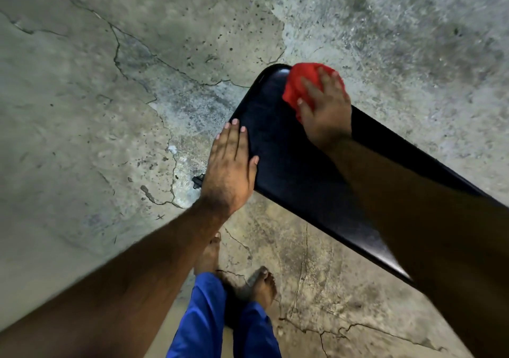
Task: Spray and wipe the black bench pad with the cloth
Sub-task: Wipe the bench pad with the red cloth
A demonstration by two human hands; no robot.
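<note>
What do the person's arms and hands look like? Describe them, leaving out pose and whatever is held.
Both arms are bare from the forearm down: no sleeves, gloves, watch, rings or bands show. The left hand and right hand have short, pale fingernails, and fine hair shows on the left forearm and the back of the left hand. Blue trousers are worn below.

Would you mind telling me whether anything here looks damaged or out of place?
Only the concrete floor: long cracks run across it, and its surface is patchy and pitted. The black bench pad looks intact under the red cloth.
</note>
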